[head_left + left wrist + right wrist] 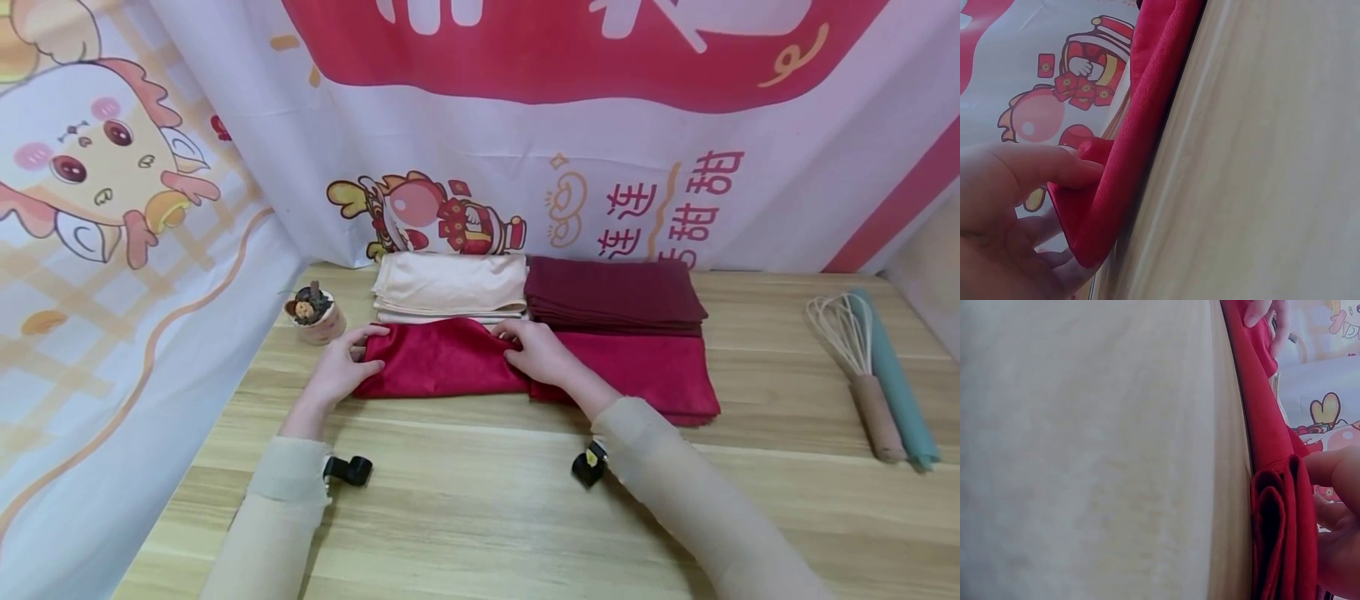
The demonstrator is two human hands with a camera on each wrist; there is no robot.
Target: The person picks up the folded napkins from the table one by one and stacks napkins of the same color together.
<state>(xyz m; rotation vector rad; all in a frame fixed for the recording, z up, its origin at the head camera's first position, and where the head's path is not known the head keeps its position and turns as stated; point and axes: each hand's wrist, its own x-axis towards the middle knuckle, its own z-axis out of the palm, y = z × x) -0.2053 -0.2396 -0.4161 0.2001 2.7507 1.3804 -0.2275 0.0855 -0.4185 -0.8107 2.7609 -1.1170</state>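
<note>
The wooden table carries a bright red cloth near its middle, in front of folded cream and maroon stacks. The left hand pinches the cloth's left edge, seemingly to keep the fold taut; the right hand grips bunched layers, apparently holding them aligned.

Cloth stacks behind; bare table nearer.

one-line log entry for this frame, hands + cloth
left hand: pinches red cloth left end | right hand: grips its middle fold | cloth: on table, before folded stacks
</note>
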